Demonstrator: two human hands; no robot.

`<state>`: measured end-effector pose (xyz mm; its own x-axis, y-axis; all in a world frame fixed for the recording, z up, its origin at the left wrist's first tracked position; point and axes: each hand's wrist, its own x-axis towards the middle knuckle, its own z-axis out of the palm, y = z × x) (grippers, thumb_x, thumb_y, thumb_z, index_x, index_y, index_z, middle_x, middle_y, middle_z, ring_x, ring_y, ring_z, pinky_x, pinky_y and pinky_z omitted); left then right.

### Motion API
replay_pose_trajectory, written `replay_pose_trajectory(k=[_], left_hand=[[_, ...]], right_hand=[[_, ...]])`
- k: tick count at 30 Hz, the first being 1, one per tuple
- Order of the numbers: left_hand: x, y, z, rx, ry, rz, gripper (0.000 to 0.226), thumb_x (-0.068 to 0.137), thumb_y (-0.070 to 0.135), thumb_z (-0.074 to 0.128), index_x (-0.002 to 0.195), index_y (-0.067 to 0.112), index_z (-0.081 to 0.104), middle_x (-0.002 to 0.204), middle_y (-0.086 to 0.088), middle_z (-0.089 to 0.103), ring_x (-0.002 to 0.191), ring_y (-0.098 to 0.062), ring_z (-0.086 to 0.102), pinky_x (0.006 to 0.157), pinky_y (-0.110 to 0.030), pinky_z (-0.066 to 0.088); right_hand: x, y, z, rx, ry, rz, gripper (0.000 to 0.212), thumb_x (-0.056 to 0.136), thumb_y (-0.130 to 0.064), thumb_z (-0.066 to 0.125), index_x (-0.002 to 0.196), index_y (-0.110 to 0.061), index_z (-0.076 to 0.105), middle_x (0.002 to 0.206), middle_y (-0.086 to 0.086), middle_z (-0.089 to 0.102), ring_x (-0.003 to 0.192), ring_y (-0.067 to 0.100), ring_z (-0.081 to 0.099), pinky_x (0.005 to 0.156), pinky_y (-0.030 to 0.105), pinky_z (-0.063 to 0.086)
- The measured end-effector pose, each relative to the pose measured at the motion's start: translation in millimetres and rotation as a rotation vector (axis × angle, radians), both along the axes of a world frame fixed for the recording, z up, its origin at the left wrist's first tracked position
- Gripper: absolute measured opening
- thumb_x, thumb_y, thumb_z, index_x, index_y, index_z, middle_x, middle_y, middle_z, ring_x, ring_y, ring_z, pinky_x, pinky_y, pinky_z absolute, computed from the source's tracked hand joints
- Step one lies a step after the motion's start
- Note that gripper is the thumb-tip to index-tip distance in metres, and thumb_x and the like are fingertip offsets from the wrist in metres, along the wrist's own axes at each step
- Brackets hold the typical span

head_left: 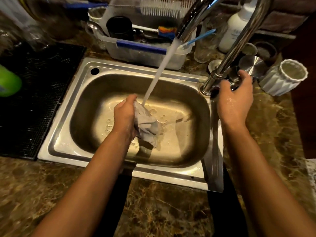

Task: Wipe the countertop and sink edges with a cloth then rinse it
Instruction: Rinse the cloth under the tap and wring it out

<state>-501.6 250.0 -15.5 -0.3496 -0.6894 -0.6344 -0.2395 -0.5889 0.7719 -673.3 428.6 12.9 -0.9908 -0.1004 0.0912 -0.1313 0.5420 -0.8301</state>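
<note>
The cloth [145, 124] is bunched tight in the left hand [125, 113], low inside the sink [68, 106], under the running water [159, 71]. At the sink's back right corner, the right hand [235, 98] wraps around the tap handle [233, 76]. Behind the sink sits a clear plastic bin [145, 53].

No legible text anywhere. White bottle [236, 26] behind the faucet carries faint bluish print, too blurred to read. Sink rim [65, 142] shows small stamped marks, unreadable.
</note>
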Motion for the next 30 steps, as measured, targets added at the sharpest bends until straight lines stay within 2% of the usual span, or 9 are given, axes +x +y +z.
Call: replay_pose_trajectory(k=[4, 9, 12, 15, 18, 21, 24, 27, 30], left_hand=[[9.8, -12.5, 8.3, -0.025, 0.020, -0.068, 0.030, 0.096, 0.039, 0.069, 0.082, 0.013, 0.065, 0.065, 0.000, 0.062, 0.060, -0.018, 0.065, 0.060, -0.029, 0.057], [1.1, -8.7, 16.8, -0.339, -0.134, -0.266, 0.042, 0.100, 0.046, 0.063, 0.089, 0.006, 0.073, 0.082, -0.013, 0.068, 0.078, -0.020, 0.063, 0.075, -0.040, 0.052], [-4.8, -1.5, 23.4, -0.477, -0.103, -0.311, 0.048, 0.103, 0.041, 0.060, 0.061, 0.019, 0.052, 0.057, 0.008, 0.053, 0.058, -0.007, 0.050, 0.063, -0.027, 0.041], [-6.6, -2.5, 28.9, -0.545, -0.082, -0.351, 0.049, 0.099, 0.035, 0.066, 0.057, 0.022, 0.045, 0.051, 0.009, 0.040, 0.056, -0.010, 0.041, 0.062, -0.030, 0.038], [-7.9, 1.8, 42.4, -0.570, -0.077, -0.456, 0.037, 0.096, 0.023, 0.066, 0.063, 0.018, 0.052, 0.059, 0.001, 0.044, 0.062, -0.016, 0.043, 0.065, -0.035, 0.039], [-6.3, 9.5, 63.3, -0.587, -0.038, -0.532, 0.030, 0.098, 0.018, 0.063, 0.069, 0.016, 0.056, 0.066, -0.006, 0.051, 0.066, -0.019, 0.053, 0.064, -0.034, 0.047], [-3.6, 10.1, 77.8, -0.574, 0.022, -0.511, 0.032, 0.100, 0.022, 0.062, 0.068, 0.019, 0.056, 0.066, -0.002, 0.055, 0.073, -0.019, 0.059, 0.072, -0.030, 0.053], [-0.7, 10.8, 84.0, -0.508, 0.138, -0.468, 0.034, 0.099, 0.025, 0.064, 0.067, 0.018, 0.057, 0.062, -0.002, 0.055, 0.071, -0.017, 0.061, 0.078, -0.033, 0.055], [1.5, 12.4, 78.9, -0.412, 0.220, -0.371, 0.032, 0.099, 0.027, 0.067, 0.068, 0.017, 0.060, 0.065, 0.000, 0.058, 0.072, -0.010, 0.062, 0.083, -0.033, 0.056]], right_hand=[[-1.2, -3.9, -1.6, -0.192, -0.014, -0.116, 0.049, 0.091, -0.034, 0.055, 0.138, -0.020, 0.058, 0.131, -0.009, 0.059, 0.122, 0.006, 0.055, 0.110, 0.032, 0.046], [4.6, -9.9, -8.6, -0.165, 0.081, -0.098, 0.044, 0.095, -0.029, 0.055, 0.135, -0.012, 0.061, 0.134, 0.004, 0.058, 0.107, 0.001, 0.052, 0.083, -0.002, 0.035], [5.7, -1.8, -9.3, -0.097, 0.126, -0.037, 0.049, 0.089, -0.036, 0.054, 0.132, -0.012, 0.060, 0.131, 0.004, 0.057, 0.115, 0.008, 0.053, 0.089, 0.001, 0.035], [35.3, 2.6, -8.0, -0.004, 0.246, 0.092, 0.039, 0.088, -0.025, 0.059, 0.125, -0.012, 0.060, 0.126, 0.002, 0.054, 0.118, 0.015, 0.051, 0.098, 0.012, 0.037], [85.2, -7.0, -8.2, -0.097, 0.003, 0.439, 0.040, 0.093, -0.034, 0.063, 0.131, -0.022, 0.059, 0.130, -0.008, 0.057, 0.119, 0.006, 0.054, 0.100, 0.024, 0.047], [113.3, -22.1, -22.7, -0.100, -0.347, 0.720, 0.077, 0.084, -0.062, 0.067, 0.151, -0.033, 0.043, 0.150, -0.015, 0.052, 0.130, -0.001, 0.049, 0.100, 0.015, 0.042], [125.8, -32.6, -34.2, -0.134, -0.431, 0.789, 0.084, 0.079, -0.056, 0.078, 0.151, -0.033, 0.041, 0.139, -0.017, 0.061, 0.119, -0.003, 0.060, 0.095, 0.016, 0.052], [133.1, -44.0, -40.3, -0.066, -0.414, 0.772, 0.065, 0.080, -0.035, 0.082, 0.138, -0.030, 0.053, 0.114, -0.021, 0.069, 0.103, 0.000, 0.066, 0.084, 0.017, 0.055], [131.0, -59.7, -40.8, -0.103, -0.515, 0.657, 0.007, 0.093, -0.027, 0.070, 0.100, -0.027, 0.068, 0.075, -0.023, 0.071, 0.079, 0.007, 0.068, 0.076, 0.030, 0.056]])
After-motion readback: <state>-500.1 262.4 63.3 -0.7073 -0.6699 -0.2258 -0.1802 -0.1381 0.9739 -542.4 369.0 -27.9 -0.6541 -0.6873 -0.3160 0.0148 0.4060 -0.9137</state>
